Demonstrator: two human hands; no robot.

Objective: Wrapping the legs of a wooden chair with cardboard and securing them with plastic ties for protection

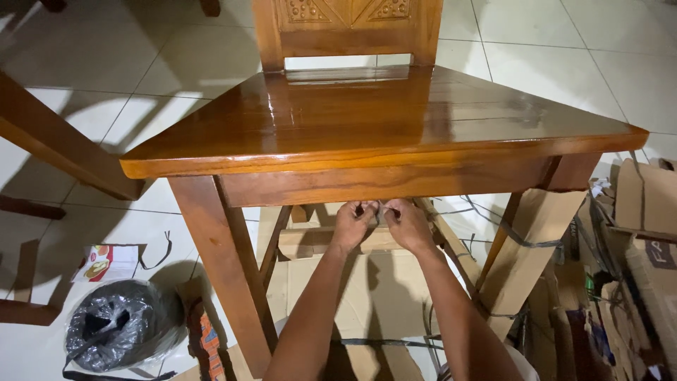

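A glossy brown wooden chair [367, 113] stands in front of me, its seat wide across the view and its carved backrest at the top. Both my arms reach under the front rail of the seat. My left hand [350, 224] and my right hand [407, 222] meet just below the rail, fingers pinched together on something small and pale between them; what it is I cannot make out. Behind the hands a cardboard-wrapped crossbar [310, 241] runs between the chair legs.
Flattened cardboard [384, 296] with loose black straps lies on the tiled floor under the chair. Cardboard boxes [645, 233] pile up at the right. A bin with a black plastic bag [116, 328] stands at lower left, beside a printed packet. Another piece of wooden furniture [56, 141] crosses the left.
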